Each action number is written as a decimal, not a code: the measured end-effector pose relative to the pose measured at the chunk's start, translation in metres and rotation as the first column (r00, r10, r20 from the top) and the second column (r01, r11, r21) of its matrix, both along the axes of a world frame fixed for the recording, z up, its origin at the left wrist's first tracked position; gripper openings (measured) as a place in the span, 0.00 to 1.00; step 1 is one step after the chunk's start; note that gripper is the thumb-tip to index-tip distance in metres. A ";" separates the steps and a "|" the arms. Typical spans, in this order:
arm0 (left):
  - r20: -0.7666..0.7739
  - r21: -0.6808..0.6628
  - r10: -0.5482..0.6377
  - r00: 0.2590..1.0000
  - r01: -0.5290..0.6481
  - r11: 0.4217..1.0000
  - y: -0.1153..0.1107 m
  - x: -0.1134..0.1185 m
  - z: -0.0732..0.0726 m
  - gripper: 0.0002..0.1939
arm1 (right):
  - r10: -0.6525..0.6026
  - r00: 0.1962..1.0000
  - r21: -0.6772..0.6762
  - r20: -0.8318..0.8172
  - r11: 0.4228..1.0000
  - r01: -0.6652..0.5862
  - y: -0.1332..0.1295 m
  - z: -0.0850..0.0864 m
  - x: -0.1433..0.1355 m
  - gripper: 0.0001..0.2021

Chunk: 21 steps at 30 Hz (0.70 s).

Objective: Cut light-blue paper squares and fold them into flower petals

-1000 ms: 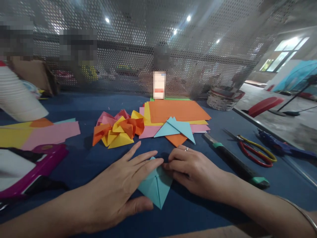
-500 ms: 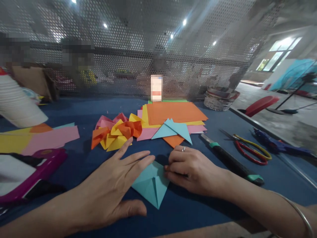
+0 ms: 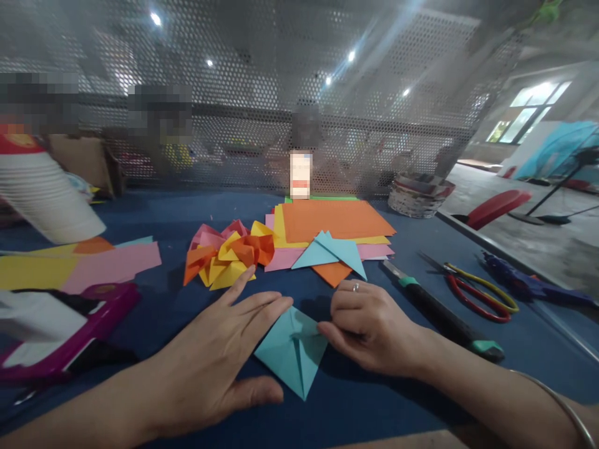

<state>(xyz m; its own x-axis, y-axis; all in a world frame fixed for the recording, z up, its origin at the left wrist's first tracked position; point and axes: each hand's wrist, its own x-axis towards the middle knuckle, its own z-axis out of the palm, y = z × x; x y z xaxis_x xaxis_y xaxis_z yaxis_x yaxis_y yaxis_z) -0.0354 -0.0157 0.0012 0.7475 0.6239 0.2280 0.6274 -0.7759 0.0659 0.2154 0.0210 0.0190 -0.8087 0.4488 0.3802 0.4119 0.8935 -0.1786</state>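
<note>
A folded light-blue sheet of paper [image 3: 294, 352] lies on the blue tabletop, diamond-shaped with crease lines meeting near its middle. My left hand [image 3: 224, 349] is spread flat beside it, its fingertips resting along the sheet's upper left edge and its thumb apart, low at the left. At the sheet's right corner my right hand [image 3: 369, 324] is closed, fingers curled and thumb pressed at the paper. Beyond the hands sit a cluster of folded yellow, orange and pink paper pieces [image 3: 229, 255] and other light-blue folded pieces [image 3: 330, 252].
A stack of coloured paper [image 3: 337, 219] lies at the back. To the right are a utility knife [image 3: 435, 312], scissors [image 3: 482, 293] and a dark blue glue gun [image 3: 524, 280]. Paper cups [image 3: 49, 193] and a magenta-and-white tool [image 3: 79, 330] stand left, a woven basket [image 3: 418, 194] far right.
My right hand has drawn slightly right toward the sheet's corner, uncovering more of the paper. The left hand stays spread on the sheet. The view has shifted slightly.
</note>
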 end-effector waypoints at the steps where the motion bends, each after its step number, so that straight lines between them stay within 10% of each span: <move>1: 0.009 0.006 -0.004 1.000 0.004 1.000 0.000 0.000 0.000 0.39 | -0.017 1.000 -0.039 -0.023 0.999 0.016 0.000 0.000 -0.002 0.16; 9: 0.081 0.142 0.005 0.997 -0.016 0.990 -0.004 -0.007 0.000 0.25 | 0.119 0.991 -0.197 0.054 0.975 -0.106 0.007 -0.007 -0.023 0.24; 21: 0.272 0.177 -0.187 0.944 0.142 0.974 -0.017 -0.002 0.000 0.10 | 0.164 0.899 0.030 0.407 0.981 -0.193 0.011 0.000 -0.027 0.26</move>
<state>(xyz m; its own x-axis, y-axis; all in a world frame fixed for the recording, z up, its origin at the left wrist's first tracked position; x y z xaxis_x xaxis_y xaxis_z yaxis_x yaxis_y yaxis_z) -0.0374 -0.0323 0.0009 0.7264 0.4389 0.5289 0.4628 -0.8813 0.0957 0.1887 0.0317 0.0193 -0.9631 0.2674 0.0318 0.2684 0.9628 0.0317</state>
